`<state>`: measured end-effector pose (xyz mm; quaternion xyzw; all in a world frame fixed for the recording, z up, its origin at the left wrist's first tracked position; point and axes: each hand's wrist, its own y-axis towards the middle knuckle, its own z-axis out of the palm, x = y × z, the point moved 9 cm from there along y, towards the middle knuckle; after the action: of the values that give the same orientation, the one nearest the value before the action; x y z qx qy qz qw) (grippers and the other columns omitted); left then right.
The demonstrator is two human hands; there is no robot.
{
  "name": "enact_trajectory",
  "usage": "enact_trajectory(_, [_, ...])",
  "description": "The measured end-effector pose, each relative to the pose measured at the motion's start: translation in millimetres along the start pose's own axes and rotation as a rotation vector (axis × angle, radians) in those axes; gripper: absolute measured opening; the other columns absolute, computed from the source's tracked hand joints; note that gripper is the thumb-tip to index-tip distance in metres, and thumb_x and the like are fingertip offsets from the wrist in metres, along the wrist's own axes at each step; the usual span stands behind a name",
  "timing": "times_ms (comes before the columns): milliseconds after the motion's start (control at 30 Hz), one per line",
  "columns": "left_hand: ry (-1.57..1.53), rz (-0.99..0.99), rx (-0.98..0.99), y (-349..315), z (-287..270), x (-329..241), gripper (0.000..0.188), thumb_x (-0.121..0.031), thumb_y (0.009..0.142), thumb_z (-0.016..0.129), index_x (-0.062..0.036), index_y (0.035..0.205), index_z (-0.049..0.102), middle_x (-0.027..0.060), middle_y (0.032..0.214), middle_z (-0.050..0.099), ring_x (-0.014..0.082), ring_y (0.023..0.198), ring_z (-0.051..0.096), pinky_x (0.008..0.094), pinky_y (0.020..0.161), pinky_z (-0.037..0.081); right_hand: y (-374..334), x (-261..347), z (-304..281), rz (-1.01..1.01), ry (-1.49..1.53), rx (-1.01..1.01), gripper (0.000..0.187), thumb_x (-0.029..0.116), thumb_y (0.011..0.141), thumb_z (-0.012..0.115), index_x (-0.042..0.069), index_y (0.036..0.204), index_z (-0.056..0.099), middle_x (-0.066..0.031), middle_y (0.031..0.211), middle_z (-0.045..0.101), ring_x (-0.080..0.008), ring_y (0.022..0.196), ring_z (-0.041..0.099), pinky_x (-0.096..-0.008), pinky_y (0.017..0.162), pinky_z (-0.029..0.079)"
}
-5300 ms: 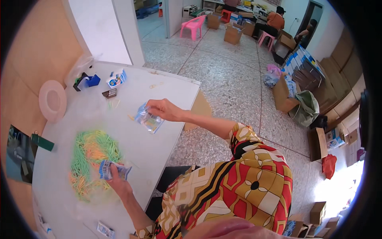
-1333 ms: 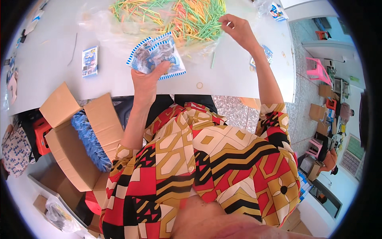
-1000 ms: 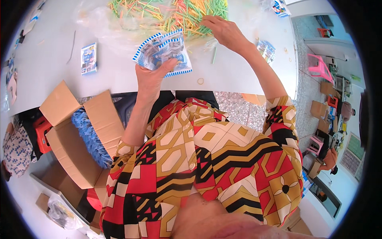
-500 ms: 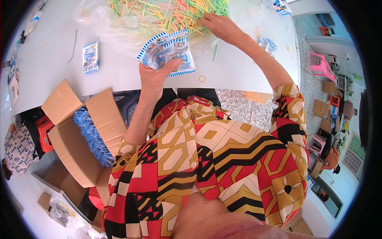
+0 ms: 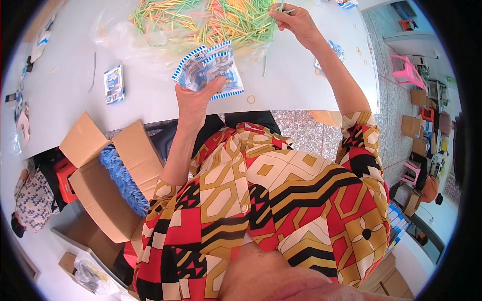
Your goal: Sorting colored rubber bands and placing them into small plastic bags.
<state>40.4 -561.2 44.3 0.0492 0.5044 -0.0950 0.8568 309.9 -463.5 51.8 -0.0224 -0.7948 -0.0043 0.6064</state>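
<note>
Fanned out in my left hand (image 5: 193, 103) are several clear packets (image 5: 213, 70) with blue-and-white striped edges, the thumb pressed across their front. My right hand (image 5: 297, 26) is at the right side of a heap of thin straw-like sticks (image 5: 231, 22) in green, yellow and orange. Its fingers pinch a few green sticks (image 5: 282, 9); how many is hard to make out. Clear plastic film (image 5: 120, 35) lies under and around the heap. A single green stick (image 5: 265, 65) rests on the table below it.
On the white table (image 5: 145, 100) lie a packet (image 5: 114, 85) at left, another packet (image 5: 335, 50) by my right forearm, and a rubber band (image 5: 251, 99) near the front edge. An open cardboard box (image 5: 103, 200) holding blue tinsel-like stuff (image 5: 123, 175) stands lower left. Another person (image 5: 34, 200) is far left.
My right hand has moved right, away from the heap, and green sticks now show between its fingers. My left hand still holds the packets in nearly the same place.
</note>
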Motion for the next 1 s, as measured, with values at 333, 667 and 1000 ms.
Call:
enact_trajectory(333, [0.046,-0.003,0.013,3,5,7,0.04,0.0,0.071,0.073,-0.0022,0.108,0.057,0.0045,0.093,0.064,0.011,0.08,0.06,0.0257,0.069,0.051,-61,-32,-42,-0.107,0.027,-0.277,0.012,0.011,0.083,0.063,0.004,0.093,0.064,-0.0012,0.072,0.06,-0.0098,0.064,0.055,-0.0214,0.059,0.048])
enact_trajectory(667, [0.111,-0.062,0.058,8,20,15,0.037,0.0,0.073,0.071,0.0,0.108,0.059,0.0051,0.093,0.065,0.0101,0.081,0.06,0.0256,0.072,0.05,-85,-38,-43,-0.103,0.065,-0.353,0.012,0.008,0.084,0.062,0.002,0.094,0.063,0.0008,0.072,0.058,-0.0052,0.063,0.052,-0.0191,0.058,0.045])
enact_trajectory(1000, [0.102,-0.07,0.154,14,42,21,0.031,-0.001,0.074,0.071,0.0014,0.103,0.061,0.0057,0.092,0.066,0.0098,0.08,0.061,0.0248,0.075,0.05,-116,140,12,-0.502,0.228,-0.235,0.012,-0.004,0.081,0.06,-0.002,0.091,0.055,-0.0083,0.081,0.057,-0.0096,0.059,0.054,-0.0202,0.052,0.046])
